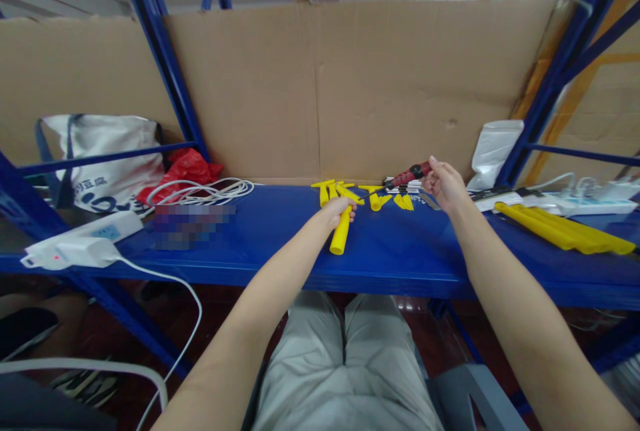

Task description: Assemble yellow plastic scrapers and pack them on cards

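Note:
My left hand (pixel 338 210) is closed around a yellow plastic T-shaped part (pixel 341 234), whose long stem points toward me and rests on the blue shelf (pixel 400 258). My right hand (pixel 444 184) grips a screwdriver with a red and black handle (pixel 409 175); its dark shaft runs left and down toward the yellow pieces. Several more yellow T-shaped parts (pixel 380 196) lie on the shelf between my hands, close to the cardboard back wall.
Long yellow tubes (pixel 565 231) lie at the right with a white power strip (pixel 600 206) and a white bag (pixel 495 144). At the left are a coiled white cable (pixel 210 190), a red bag (pixel 187 168), a tote bag (pixel 107 158) and another power strip (pixel 85 244). Blue rack posts flank the shelf.

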`<state>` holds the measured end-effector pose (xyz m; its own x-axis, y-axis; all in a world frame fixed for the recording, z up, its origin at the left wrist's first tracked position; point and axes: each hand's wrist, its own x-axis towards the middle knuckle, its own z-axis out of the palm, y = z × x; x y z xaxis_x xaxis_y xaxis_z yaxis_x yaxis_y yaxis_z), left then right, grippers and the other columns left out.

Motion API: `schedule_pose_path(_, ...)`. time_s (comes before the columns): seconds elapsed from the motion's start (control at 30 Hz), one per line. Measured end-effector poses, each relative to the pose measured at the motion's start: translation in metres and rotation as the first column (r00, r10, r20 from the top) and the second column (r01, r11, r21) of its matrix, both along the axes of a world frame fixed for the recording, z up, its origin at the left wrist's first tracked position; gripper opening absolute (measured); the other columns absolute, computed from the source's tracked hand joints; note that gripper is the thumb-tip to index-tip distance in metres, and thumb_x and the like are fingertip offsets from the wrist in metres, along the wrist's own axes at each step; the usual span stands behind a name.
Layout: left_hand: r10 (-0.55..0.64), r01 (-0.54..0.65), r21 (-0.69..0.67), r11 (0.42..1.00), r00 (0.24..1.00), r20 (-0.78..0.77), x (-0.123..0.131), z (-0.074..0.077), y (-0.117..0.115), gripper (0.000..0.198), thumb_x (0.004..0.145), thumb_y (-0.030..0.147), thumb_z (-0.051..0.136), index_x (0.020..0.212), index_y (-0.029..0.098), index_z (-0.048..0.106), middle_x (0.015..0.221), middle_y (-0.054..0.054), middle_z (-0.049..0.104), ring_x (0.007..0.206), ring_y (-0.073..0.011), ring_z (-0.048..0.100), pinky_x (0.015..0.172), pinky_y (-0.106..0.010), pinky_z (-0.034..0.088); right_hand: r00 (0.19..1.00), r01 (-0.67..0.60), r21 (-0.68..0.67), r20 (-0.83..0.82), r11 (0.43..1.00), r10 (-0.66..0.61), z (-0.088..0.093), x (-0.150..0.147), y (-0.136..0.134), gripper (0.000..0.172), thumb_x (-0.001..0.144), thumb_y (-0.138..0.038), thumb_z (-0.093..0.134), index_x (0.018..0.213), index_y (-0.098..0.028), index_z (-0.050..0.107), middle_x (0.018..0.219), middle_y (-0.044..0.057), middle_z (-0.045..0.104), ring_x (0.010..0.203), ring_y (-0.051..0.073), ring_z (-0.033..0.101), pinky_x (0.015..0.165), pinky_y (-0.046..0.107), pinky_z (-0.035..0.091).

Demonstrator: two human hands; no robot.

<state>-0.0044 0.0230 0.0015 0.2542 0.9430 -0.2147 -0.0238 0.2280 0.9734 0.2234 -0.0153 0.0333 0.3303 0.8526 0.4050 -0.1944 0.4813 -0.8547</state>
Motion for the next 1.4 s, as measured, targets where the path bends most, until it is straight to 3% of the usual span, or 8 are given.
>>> schedule_pose_path(0.3, -0.002, 0.002, -0.015, 1.0, 1.0, -0.001, 0.0003, 0.003, -0.0038, 0.015, 0.082, 0.005, 0.044, 0.074, 0.017, 0.046, 0.046, 0.005, 0.044, 0.034, -0.0056, 0.037, 0.038, -0.018, 0.031, 1.0, 0.0, -0.007, 0.021, 1.0, 0.0, -0.0005, -0.0005, -0.0006, 0.037, 0.066, -0.048, 0.075, 0.066, -0.02, 0.05, 0.035, -0.01, 0.034, 0.029, 0.005, 0.032, 0.03, 0.016, 0.025)
schedule_pose_path(0.47, 0.002, -0.002, 0.002, 1.0, 1.0, -0.021, 0.0, 0.0026, -0.0038, 0.014, 0.081, 0.004, 0.045, 0.074, 0.016, 0.048, 0.046, 0.004, 0.045, 0.035, -0.0067, 0.038, 0.039, -0.019, 0.032, 0.998, -0.047, 0.0, 0.028, 0.999, 0.047, 0.0029, -0.0033, -0.0049, 0.029, 0.073, -0.042, 0.071, 0.07, -0.019, 0.054, 0.045, -0.005, 0.05, 0.035, 0.005, 0.042, 0.033, 0.015, 0.033)
schedule_pose_path(0.53, 0.009, -0.009, 0.004, 1.0, 1.0, -0.029, 0.0002, 0.0023, -0.0035, 0.014, 0.08, 0.004, 0.046, 0.075, 0.016, 0.049, 0.045, 0.004, 0.045, 0.034, -0.0068, 0.038, 0.039, -0.019, 0.032, 0.997, -0.063, 0.015, 0.036, 0.998, 0.063, 0.0033, -0.0039, -0.0052, 0.026, 0.075, -0.038, 0.07, 0.069, -0.018, 0.054, 0.048, -0.004, 0.053, 0.035, 0.004, 0.04, 0.032, 0.015, 0.031)
schedule_pose_path(0.7, 0.013, -0.013, -0.002, 1.0, 0.999, -0.047, 0.0008, 0.0007, -0.0017, 0.013, 0.082, 0.005, 0.046, 0.075, 0.016, 0.049, 0.046, 0.005, 0.045, 0.035, -0.0057, 0.039, 0.041, -0.018, 0.033, 0.999, -0.033, 0.008, 0.036, 0.999, 0.033, 0.0009, -0.0016, -0.0029, 0.029, 0.071, -0.038, 0.073, 0.068, -0.019, 0.051, 0.043, -0.009, 0.044, 0.029, 0.002, 0.028, 0.027, 0.014, 0.018)
schedule_pose_path(0.97, -0.017, 0.017, -0.005, 1.0, 0.999, -0.033, 0.0002, -0.0011, 0.0008, 0.012, 0.082, 0.006, 0.045, 0.077, 0.017, 0.048, 0.046, 0.005, 0.044, 0.036, -0.0055, 0.038, 0.042, -0.017, 0.034, 0.998, 0.016, -0.049, 0.06, 0.999, -0.013, -0.0016, 0.0023, 0.0017, 0.045, 0.065, -0.046, 0.075, 0.063, -0.021, 0.038, 0.042, -0.01, 0.041, 0.03, 0.003, 0.031, 0.028, 0.016, 0.02)
schedule_pose_path(1.4, 0.006, -0.006, 0.01, 1.0, 1.0, -0.008, 0.0009, -0.0005, -0.0023, 0.014, 0.081, 0.005, 0.045, 0.077, 0.017, 0.047, 0.046, 0.005, 0.044, 0.036, -0.0049, 0.037, 0.041, -0.017, 0.031, 0.997, 0.015, -0.047, 0.078, 0.999, -0.011, -0.0022, 0.001, -0.0003, 0.036, 0.066, -0.042, 0.074, 0.069, -0.021, 0.046, 0.038, -0.011, 0.035, 0.03, 0.004, 0.031, 0.03, 0.017, 0.02)
